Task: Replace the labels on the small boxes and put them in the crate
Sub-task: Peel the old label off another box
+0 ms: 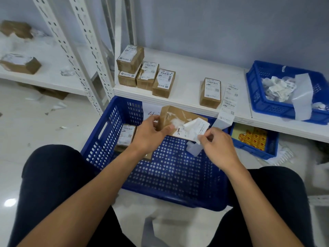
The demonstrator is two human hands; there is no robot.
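We hold the box point(178, 114) over the crate point(106, 148), left hand point(149, 138) gripping its left side, right hand point(217, 145) pinching the label point(192, 129) at its near-right corner. A packed box point(126, 136) lies in the crate's left part. Behind the crate is the shelf point(192, 75): box cluster point(142, 73) far left, lone box point(211, 92) mid, label strip point(229, 100) just right of it & hanging over the near edge, smaller crate point(258, 97) w/ scrap paper point(277, 90) in it at right. A bin point(254, 150) sits under the shelf, right of the crate.

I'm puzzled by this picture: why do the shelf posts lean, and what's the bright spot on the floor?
Head view: wide-angle distortion tilts the shelf posts; the bright spot is likely lamp glare on glossy floor; far-left boxes look blurred.
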